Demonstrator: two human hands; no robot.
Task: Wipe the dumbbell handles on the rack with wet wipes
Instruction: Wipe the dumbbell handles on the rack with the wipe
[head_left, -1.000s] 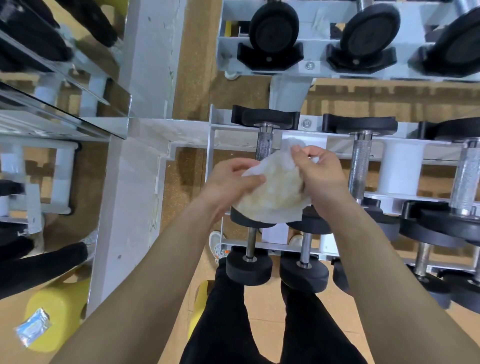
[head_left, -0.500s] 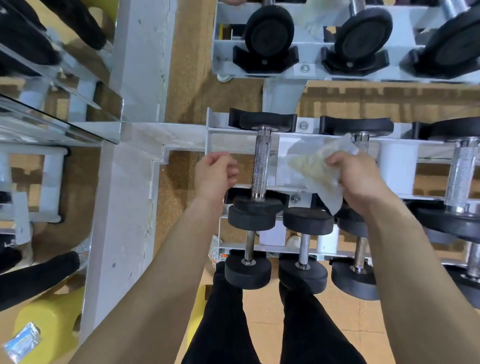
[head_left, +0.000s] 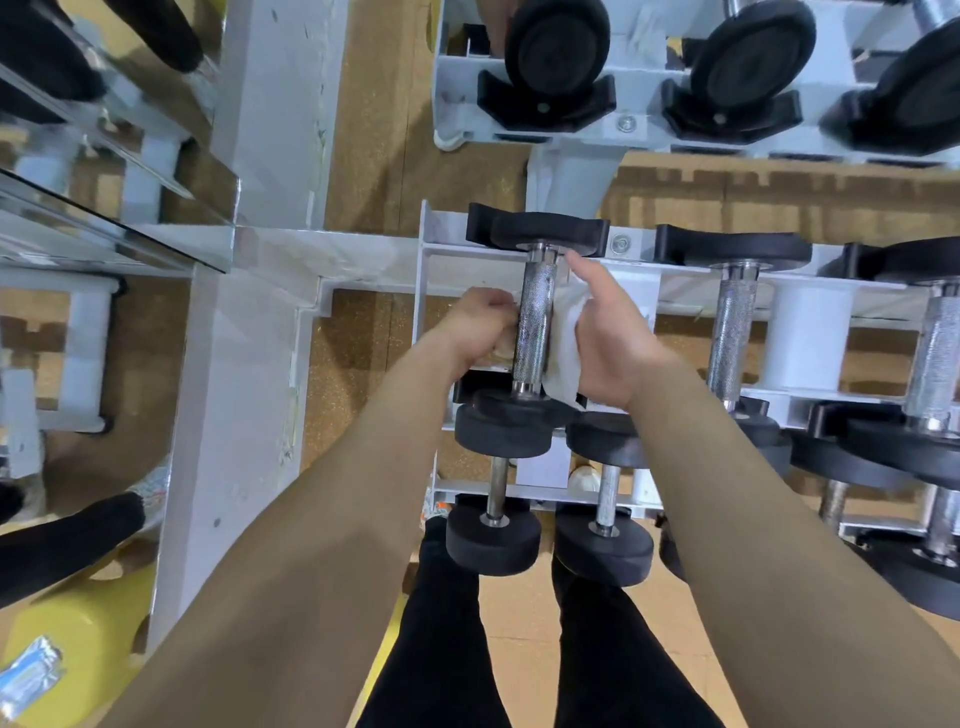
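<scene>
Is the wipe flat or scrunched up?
Scrunched: the wet wipe is bunched in the right hand, right beside the dumbbell handle.

Narrow slot between rack wall (head_left: 425, 270) and knurled handle (head_left: 535, 312); wider, perhaps partly blocked gap toward the next handle (head_left: 731, 332).

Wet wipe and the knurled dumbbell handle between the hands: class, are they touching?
Touching. The head view shows the right hand pressing the wet wipe against the right side of the dumbbell handle, with no gap between them.
</scene>
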